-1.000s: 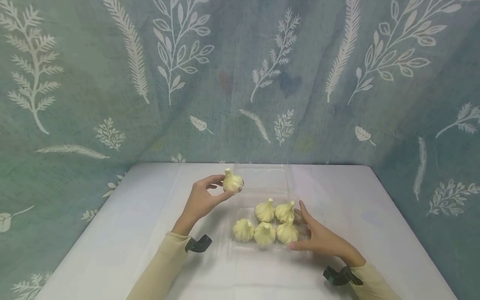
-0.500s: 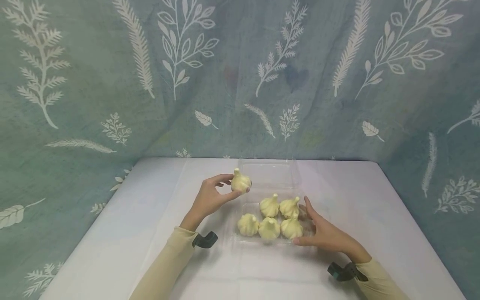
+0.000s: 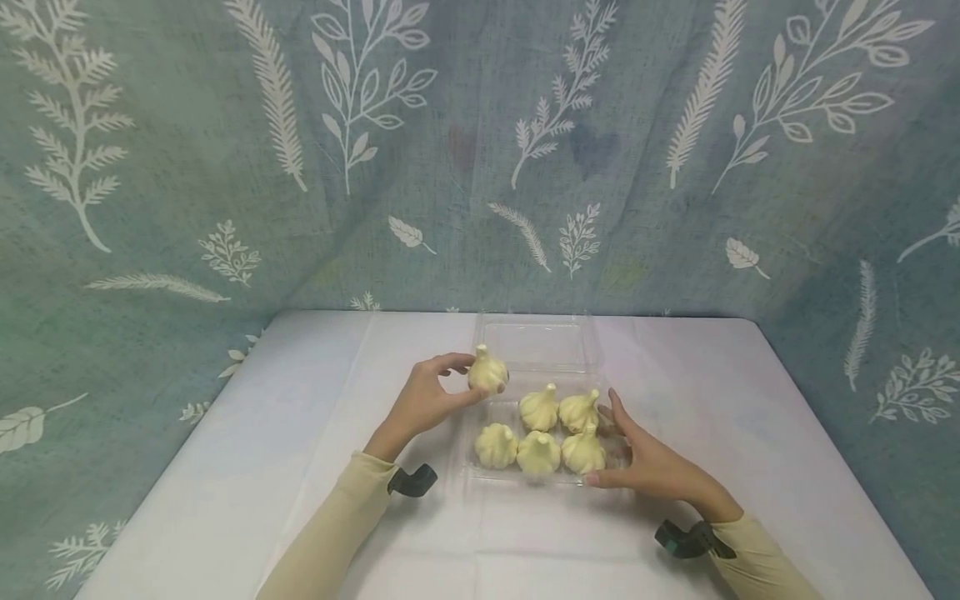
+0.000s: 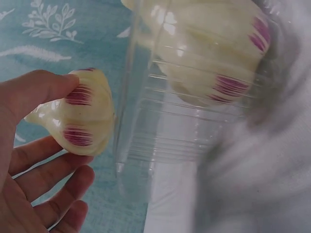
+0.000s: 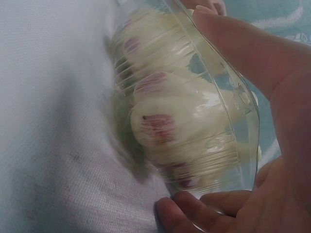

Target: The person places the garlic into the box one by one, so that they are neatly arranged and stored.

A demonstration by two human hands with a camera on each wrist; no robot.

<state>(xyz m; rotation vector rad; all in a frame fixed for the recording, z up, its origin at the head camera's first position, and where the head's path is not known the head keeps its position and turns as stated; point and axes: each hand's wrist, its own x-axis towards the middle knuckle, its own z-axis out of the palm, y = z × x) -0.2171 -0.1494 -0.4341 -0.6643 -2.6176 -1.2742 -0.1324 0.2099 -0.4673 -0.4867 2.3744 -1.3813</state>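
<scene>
My left hand (image 3: 426, 404) pinches a pale garlic bulb (image 3: 487, 374) between thumb and fingers, its stem pointing up. It is held above the back left of a clear plastic clamshell box (image 3: 498, 410). In the left wrist view the held bulb shows purple streaks and stands apart from the box wall (image 4: 141, 141). Several more garlic bulbs (image 3: 538, 452) sit in the box in two rows. My right hand (image 3: 654, 468) grips the box's right end, thumb at the front corner and fingers at the far side. In the right wrist view the thumb (image 5: 243, 46) lies along the rim.
The box's clear lid (image 3: 534, 346) lies folded back toward the table's far edge. White cloth covers the table (image 3: 360, 533). A patterned green-blue curtain (image 3: 480, 167) hangs behind and at the sides. Each wrist wears a dark camera mount (image 3: 412, 481).
My left hand has carried the garlic bulb slightly right and lower, closer to the box. The right hand keeps its grip on the box. The head view has shifted a little.
</scene>
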